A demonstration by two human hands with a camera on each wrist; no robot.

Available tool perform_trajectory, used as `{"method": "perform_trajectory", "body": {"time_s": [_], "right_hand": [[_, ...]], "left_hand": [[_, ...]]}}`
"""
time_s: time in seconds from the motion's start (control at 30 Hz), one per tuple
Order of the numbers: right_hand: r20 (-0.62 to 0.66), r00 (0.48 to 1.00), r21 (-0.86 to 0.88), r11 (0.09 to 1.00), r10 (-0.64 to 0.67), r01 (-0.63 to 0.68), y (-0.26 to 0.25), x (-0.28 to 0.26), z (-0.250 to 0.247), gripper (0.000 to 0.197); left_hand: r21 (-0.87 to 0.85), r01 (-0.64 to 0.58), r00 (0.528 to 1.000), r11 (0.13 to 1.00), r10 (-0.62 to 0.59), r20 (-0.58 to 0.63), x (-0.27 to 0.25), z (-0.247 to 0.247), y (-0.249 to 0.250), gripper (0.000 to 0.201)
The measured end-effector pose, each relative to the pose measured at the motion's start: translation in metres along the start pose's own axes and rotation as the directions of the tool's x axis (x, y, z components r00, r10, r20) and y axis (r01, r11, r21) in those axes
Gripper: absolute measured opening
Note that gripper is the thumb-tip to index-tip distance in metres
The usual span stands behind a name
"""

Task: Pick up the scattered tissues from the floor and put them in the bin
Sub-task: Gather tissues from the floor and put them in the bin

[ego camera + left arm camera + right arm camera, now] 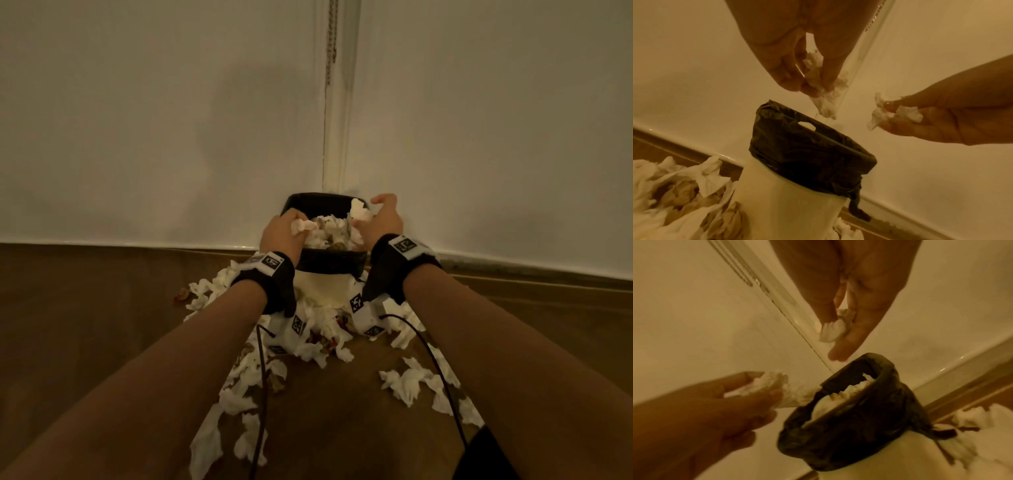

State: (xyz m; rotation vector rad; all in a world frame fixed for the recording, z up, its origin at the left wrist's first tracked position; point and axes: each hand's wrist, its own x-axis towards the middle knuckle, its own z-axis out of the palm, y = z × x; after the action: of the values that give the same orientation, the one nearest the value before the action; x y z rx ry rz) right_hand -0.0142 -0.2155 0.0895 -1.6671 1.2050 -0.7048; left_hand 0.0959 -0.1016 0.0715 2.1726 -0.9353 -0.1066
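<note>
Left hand pinches tissue wad; right hand pinches tissue clump above bin.

White, crumpled tissues, some stained brown; cream-white bin lined with a black bag; brown floor; off-white wall with a white skirting board; black wristbands bearing white tags printed with black square codes; black cables over the tissues.

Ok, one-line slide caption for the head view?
Both hands hold crumpled white tissues over the black-lined white bin.
</note>
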Motion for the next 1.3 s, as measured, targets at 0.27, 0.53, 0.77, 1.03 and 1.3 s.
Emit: {"method": "perform_trajectory", "body": {"time_s": [0.27, 0.53, 0.77, 1.03, 1.3], "right_hand": [[0.162, 0.986, -0.173, 0.983, -0.036, 0.065, 0.023, 0.026, 0.014, 0.035], [-0.121, 0.988, -0.166, 0.983, -0.093, 0.073, 0.040, 0.018, 0.008, 0.030], [-0.065, 0.976, -0.294, 0.930, 0.210, -0.220, 0.094, -0.010, 0.014, 0.028], [0.266, 0.880, -0.752, 0.656, 0.394, -0.066, 0.175, -0.052, 0.043, 0.047], [0.441, 0.807, -0.754, 0.650, 0.392, 0.096, 0.197, -0.060, 0.066, 0.037]], "left_hand": [[0.019, 0.008, 0.988, 1.000, -0.010, 0.153, 0.015, 0.031, -0.010, 0.037], [0.000, -0.069, 0.998, 0.998, 0.069, -0.005, -0.003, 0.033, -0.018, 0.037], [0.130, 0.007, 0.975, 0.991, -0.036, 0.221, -0.057, 0.056, -0.060, 0.005], [0.386, -0.091, 0.829, 0.918, -0.145, 0.540, -0.115, 0.100, -0.096, 0.023], [0.506, -0.100, 0.716, 0.857, -0.291, 0.634, -0.138, 0.134, -0.128, 0.050]]}}
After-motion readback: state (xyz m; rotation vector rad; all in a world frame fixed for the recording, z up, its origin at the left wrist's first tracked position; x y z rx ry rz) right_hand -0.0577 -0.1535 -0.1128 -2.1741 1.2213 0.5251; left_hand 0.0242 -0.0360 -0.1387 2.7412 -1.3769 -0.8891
